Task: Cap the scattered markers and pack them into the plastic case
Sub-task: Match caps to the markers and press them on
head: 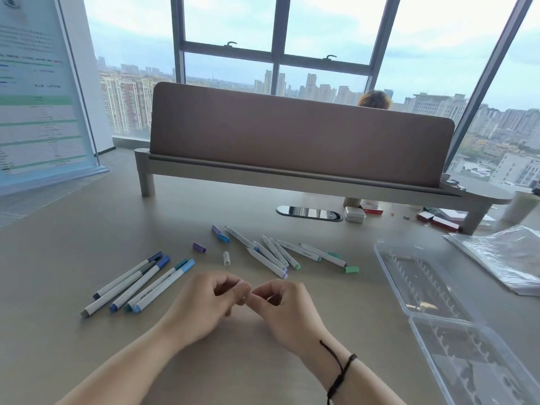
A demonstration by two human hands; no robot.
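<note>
My left hand (204,305) and my right hand (282,309) hover together over the desk, fingers loosely curled and fingertips touching, with nothing visible in either. Left of them lie several capped markers (137,285) side by side. Beyond the hands lies a heap of several white uncapped markers (274,254). Loose caps lie around it: a purple cap (199,247), a blue cap (223,237), a white cap (226,258) and a green cap (350,269). The clear plastic case (388,258) lies open at the right, with no markers in its slots.
A crumpled clear plastic bag (502,255) lies behind the case. A desk divider on a raised shelf (292,173) runs across the back. A cable port (309,213) and a small white box (355,214) sit under the shelf. Another person's head shows behind the divider.
</note>
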